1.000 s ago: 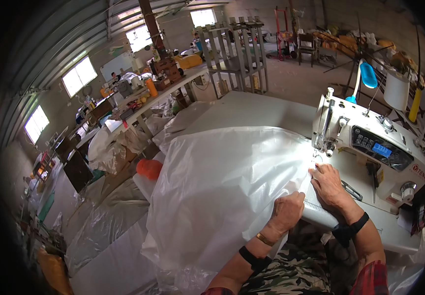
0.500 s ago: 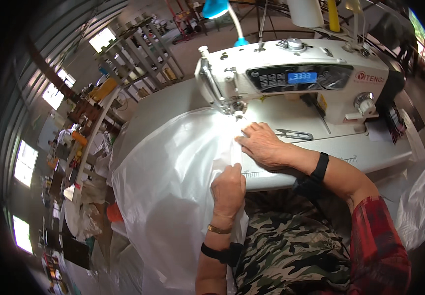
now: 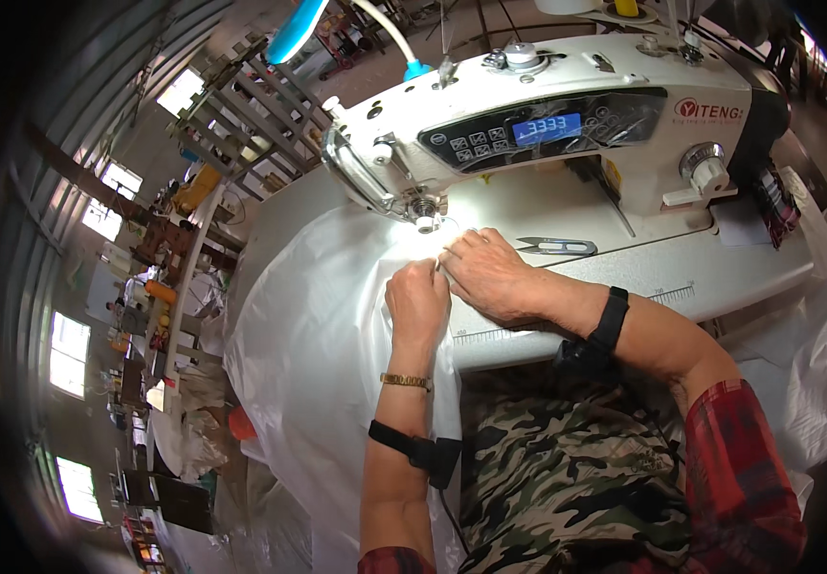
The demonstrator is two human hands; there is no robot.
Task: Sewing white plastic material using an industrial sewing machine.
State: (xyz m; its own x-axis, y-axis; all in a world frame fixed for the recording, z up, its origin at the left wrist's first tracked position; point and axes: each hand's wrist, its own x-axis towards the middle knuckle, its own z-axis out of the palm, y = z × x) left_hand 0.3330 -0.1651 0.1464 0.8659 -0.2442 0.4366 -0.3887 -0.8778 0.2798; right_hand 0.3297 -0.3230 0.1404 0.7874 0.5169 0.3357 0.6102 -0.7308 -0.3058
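Observation:
White, slightly glossy sheet material (image 3: 308,325) drapes over the left of the sewing table and down past my lap. My left hand (image 3: 418,304) is closed on its edge. Right beside it, my right hand (image 3: 490,277) pinches the same edge, fingertips near the needle area. A white sewing machine (image 3: 567,110) stands just beyond, its presser foot area (image 3: 425,222) brightly lit above the sheet. The sheet's edge between my fingers is mostly hidden. Thread snips (image 3: 557,247) lie on the table past my right hand.
The sewing table (image 3: 567,297) has a printed ruler along its near edge. A lamp with a blue shade (image 3: 297,33) leans over the machine. More white sheeting (image 3: 820,364) hangs at the right. Cluttered benches and a rack (image 3: 251,120) stand at the left and back.
My left hand has moved up along the sheet's edge to sit beside my right hand. My right hand has shifted slightly left and nearer the needle. The whole view has shifted too.

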